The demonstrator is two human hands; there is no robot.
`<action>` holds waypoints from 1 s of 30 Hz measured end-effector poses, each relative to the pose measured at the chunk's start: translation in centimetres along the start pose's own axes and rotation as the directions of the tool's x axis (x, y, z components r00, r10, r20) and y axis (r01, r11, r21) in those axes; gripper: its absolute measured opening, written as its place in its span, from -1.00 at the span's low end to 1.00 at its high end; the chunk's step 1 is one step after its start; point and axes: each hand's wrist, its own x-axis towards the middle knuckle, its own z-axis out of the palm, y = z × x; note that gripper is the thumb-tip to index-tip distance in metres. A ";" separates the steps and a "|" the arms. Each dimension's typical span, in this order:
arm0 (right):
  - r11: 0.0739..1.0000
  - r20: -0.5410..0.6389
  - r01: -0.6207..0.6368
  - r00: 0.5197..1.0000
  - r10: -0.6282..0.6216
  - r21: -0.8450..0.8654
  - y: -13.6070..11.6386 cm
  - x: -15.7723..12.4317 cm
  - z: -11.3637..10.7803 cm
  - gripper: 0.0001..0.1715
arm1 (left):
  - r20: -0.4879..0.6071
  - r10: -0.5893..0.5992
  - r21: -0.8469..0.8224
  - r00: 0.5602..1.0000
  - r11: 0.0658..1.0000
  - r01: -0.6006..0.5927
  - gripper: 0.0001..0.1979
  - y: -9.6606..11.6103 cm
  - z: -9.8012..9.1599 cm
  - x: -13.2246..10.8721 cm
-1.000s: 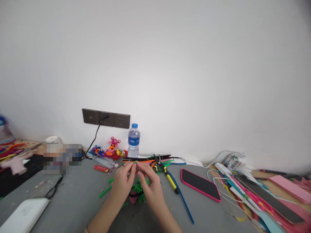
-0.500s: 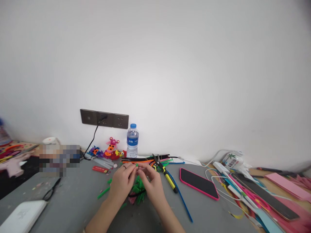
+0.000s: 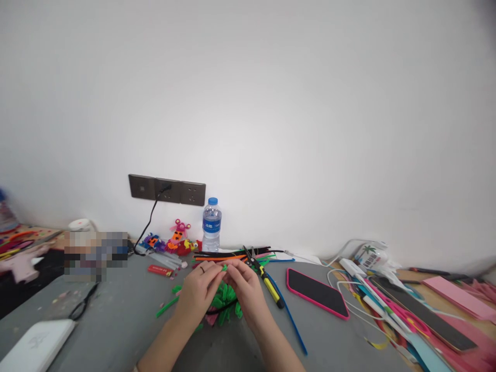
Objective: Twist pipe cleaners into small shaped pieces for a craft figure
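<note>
Between the fingertips of both hands is a small piece of green pipe cleaner [image 3: 224,268]. My left hand [image 3: 199,289], with a ring on one finger, pinches it from the left. From the other side, my right hand [image 3: 245,289] has its thumb and fingers closed on it. Just below and behind the hands lies a pile of green pipe cleaner pieces [image 3: 223,297] on the grey table mat [image 3: 127,320], with something pink and a black strand among them. A loose green pipe cleaner [image 3: 167,307] rests left of my left hand.
Yellow-black pliers [image 3: 271,290] and a blue pipe cleaner [image 3: 292,325] lie right of my hands, before a pink-edged phone [image 3: 318,293]. Behind stand a water bottle [image 3: 212,227] and small colourful figures [image 3: 177,238]. A white box [image 3: 36,343] sits front left; cables and craft supplies crowd the right.
Both hands have shifted slightly to the right, their fingertips still together on the green piece. More of the green pile shows between them.
</note>
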 end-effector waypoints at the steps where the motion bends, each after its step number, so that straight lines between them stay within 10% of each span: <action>1: 1.000 0.008 -0.014 1.000 0.014 0.013 -0.1 0.0 0.0 -0.73 | 0.002 0.002 0.007 1.000 1.000 -0.002 -0.75 0.1 0.0 0.0; 22: 0.968 0.112 0.170 0.982 -0.152 -0.185 -1.9 0.0 -0.4 -0.78 | 0.126 -0.046 -0.046 0.991 0.998 0.052 -0.69 1.8 -0.6 0.4; 30: 0.993 0.229 0.038 0.973 -0.012 -0.109 -2.7 -0.3 -1.0 -0.74 | 0.188 -0.090 -0.279 0.978 0.950 0.141 -0.69 2.3 -0.5 0.5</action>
